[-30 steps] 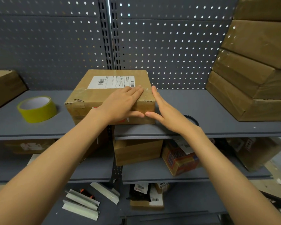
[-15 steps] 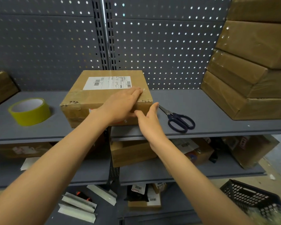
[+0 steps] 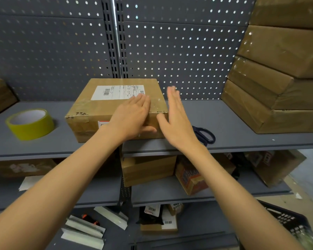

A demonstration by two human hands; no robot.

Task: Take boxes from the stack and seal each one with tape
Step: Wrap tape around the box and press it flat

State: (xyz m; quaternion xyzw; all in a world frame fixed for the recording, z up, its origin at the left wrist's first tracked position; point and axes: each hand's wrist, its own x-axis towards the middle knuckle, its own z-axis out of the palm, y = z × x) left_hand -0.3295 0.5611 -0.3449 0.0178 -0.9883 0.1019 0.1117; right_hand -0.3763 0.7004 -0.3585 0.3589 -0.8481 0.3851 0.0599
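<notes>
Lifting off the cardboard box (image 3: 116, 109), the right hand (image 3: 175, 121) is now hovering released, fingers straight, beside its right edge. Left hand (image 3: 132, 118) is pressing flat, released, smoothing tape and steadying the box on the shelf (image 3: 233, 127).

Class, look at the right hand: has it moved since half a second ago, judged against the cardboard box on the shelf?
Yes. The right hand has lifted from low at the box front to beside its right edge, fingers straight and reaching above the box top, hiding part of the scissors.
</notes>
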